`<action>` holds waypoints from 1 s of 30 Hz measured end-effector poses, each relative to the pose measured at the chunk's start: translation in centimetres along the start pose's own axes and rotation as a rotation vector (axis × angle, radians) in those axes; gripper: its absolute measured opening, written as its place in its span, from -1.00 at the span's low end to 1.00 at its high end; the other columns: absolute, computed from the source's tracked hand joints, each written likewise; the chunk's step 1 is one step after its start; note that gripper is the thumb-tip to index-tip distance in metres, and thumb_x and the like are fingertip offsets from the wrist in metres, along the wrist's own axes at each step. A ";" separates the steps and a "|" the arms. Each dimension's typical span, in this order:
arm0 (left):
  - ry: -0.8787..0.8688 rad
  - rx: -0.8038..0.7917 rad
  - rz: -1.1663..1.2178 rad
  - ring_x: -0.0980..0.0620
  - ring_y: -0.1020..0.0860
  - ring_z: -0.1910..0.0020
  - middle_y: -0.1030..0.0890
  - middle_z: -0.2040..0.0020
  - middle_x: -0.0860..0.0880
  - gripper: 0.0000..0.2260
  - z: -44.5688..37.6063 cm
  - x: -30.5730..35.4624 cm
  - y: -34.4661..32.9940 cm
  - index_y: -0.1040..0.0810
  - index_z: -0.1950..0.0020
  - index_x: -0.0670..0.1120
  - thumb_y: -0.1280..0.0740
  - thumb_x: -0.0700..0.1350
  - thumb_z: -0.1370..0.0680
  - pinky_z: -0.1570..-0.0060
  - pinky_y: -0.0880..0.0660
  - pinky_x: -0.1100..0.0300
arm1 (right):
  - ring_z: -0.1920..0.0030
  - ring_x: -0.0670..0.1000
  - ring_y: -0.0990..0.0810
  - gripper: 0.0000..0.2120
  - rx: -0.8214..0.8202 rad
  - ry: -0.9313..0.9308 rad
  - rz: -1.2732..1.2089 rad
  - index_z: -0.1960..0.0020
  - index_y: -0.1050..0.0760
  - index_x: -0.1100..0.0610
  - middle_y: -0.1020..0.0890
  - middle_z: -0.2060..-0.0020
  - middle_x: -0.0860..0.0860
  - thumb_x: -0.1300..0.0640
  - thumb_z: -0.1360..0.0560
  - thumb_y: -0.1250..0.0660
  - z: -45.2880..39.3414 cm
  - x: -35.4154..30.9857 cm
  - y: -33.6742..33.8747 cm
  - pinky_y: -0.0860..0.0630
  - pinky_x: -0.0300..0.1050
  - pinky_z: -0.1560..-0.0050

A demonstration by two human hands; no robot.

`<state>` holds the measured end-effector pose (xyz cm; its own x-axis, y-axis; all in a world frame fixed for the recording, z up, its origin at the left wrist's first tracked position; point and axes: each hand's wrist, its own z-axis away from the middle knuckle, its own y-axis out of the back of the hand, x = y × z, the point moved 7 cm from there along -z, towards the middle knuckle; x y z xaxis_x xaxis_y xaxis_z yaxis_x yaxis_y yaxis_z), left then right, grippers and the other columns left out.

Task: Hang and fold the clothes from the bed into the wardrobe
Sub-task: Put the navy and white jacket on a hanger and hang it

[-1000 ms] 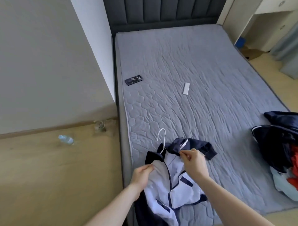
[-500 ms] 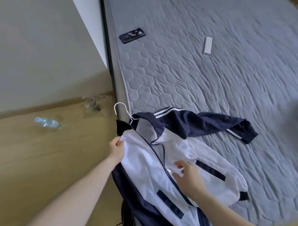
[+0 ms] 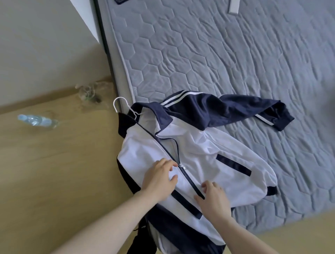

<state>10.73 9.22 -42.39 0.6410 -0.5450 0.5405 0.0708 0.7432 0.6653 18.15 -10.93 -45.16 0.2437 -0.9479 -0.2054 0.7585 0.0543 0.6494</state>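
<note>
A white and navy zip jacket [image 3: 204, 150] lies front up on the near left corner of the grey bed [image 3: 235, 63], its lower part hanging over the edge. It sits on a white hanger whose hook [image 3: 118, 105] sticks out at the collar. The zipper is closed from the hem to mid-chest and open above. My left hand [image 3: 159, 179] rests on the left front panel, fingertips beside the zipper pull [image 3: 181, 165]. My right hand [image 3: 213, 198] has bent fingers on the lower front, pinching at the zipper's bottom end. One navy sleeve [image 3: 253, 112] stretches right across the mattress.
A plastic water bottle [image 3: 36, 120] lies on the wooden floor to the left. Some clutter [image 3: 88, 92] sits where floor meets wall. A white remote [image 3: 233, 8] and the edge of a dark phone [image 3: 121, 1] lie on the mattress at the top.
The view has tipped down and come closer to the jacket. My left hand left the jacket's shoulder and came to the zipper pull. My right hand slid down to the zipper's lower end.
</note>
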 end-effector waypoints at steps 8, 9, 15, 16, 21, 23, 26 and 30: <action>0.095 -0.050 -0.185 -0.08 -0.56 -0.10 -0.51 -0.10 0.06 -0.88 -3.9 0.5 -5.6 -0.45 -0.11 0.10 -0.34 0.02 -0.61 0.03 -0.54 0.00 | 0.01 0.04 -0.53 -0.89 -0.036 0.077 0.078 -0.10 -0.49 0.01 -0.54 0.02 -0.07 0.00 -0.64 -0.32 -1.9 0.8 -0.9 -0.39 -0.12 0.08; 0.106 -0.035 -0.178 -0.07 -0.56 -0.07 -0.52 -0.06 0.06 -0.92 -4.3 0.1 -5.5 -0.46 -0.04 0.08 -0.35 0.01 -0.62 0.06 -0.53 0.02 | 0.00 0.04 -0.54 -0.90 -0.033 0.084 0.074 -0.09 -0.50 0.01 -0.54 0.03 -0.07 0.00 -0.63 -0.31 -2.0 0.8 -0.9 -0.40 -0.13 0.09; 0.032 0.028 -0.242 -0.04 -0.58 0.06 -0.56 0.01 0.08 -0.87 -5.2 -0.1 -4.8 -0.47 0.01 0.04 -0.23 0.02 -0.70 0.17 -0.48 0.06 | 0.10 0.02 -0.50 -0.92 -0.051 0.115 0.050 0.02 -0.46 0.00 -0.50 0.12 -0.10 0.02 -0.62 -0.30 -2.0 1.0 -0.4 -0.38 -0.14 0.14; 0.042 0.047 -0.225 -0.04 -0.58 0.07 -0.57 0.00 0.09 -0.87 -5.1 -0.1 -4.3 -0.46 0.00 0.04 -0.20 0.02 -0.71 0.19 -0.46 0.06 | 0.12 0.02 -0.49 -0.90 -0.058 0.117 0.053 0.05 -0.43 0.00 -0.49 0.14 -0.10 0.03 -0.62 -0.29 -1.9 1.1 -0.3 -0.37 -0.14 0.15; 0.239 0.306 -0.001 -0.10 -0.58 0.10 -0.62 0.03 0.01 -0.87 -5.5 -1.8 2.0 -0.50 0.02 0.00 -0.24 -0.01 -0.68 0.17 -0.49 0.03 | 0.20 0.00 -0.46 -0.83 -0.118 0.099 0.078 0.14 -0.34 0.01 -0.47 0.19 -0.10 0.09 -0.61 -0.26 -1.3 1.6 -0.1 -0.35 -0.14 0.25; 0.348 0.390 0.066 -0.12 -0.60 0.08 -0.65 0.05 0.00 -0.88 -6.5 -3.6 5.7 -0.55 0.02 -0.01 -0.26 -0.04 -0.67 0.10 -0.57 -0.03 | 0.17 0.02 -0.49 -0.86 -0.141 0.093 0.095 0.12 -0.36 0.02 -0.48 0.18 -0.09 0.10 -0.61 -0.26 -1.3 1.7 0.0 -0.40 -0.12 0.20; 0.453 0.531 0.213 -0.12 -0.58 0.06 -0.65 0.08 -0.05 -0.91 -8.6 -6.6 11.1 -0.53 0.07 -0.06 -0.30 -0.16 -0.63 0.02 -0.55 -0.02 | 0.16 0.03 -0.51 -0.86 -0.164 0.080 0.119 0.12 -0.36 0.01 -0.50 0.16 -0.08 0.08 -0.60 -0.27 -1.4 1.7 -0.1 -0.37 -0.13 0.22; 0.499 0.620 0.343 -0.02 -0.52 0.19 -0.56 0.19 0.04 -0.93 -10.0 -10.1 14.2 -0.51 0.06 -0.04 -0.38 -0.16 -0.59 0.11 -0.46 0.09 | 0.16 0.03 -0.52 -0.84 -0.181 0.061 0.164 0.11 -0.35 -0.01 -0.50 0.15 -0.08 0.05 -0.62 -0.27 -1.6 1.7 -0.4 -0.36 -0.14 0.23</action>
<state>12.90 29.13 -43.51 0.8214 0.0128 0.5702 -0.5244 0.4099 0.7463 19.25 -12.07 -46.99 0.4039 -0.9015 -0.1554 0.8003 0.2659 0.5374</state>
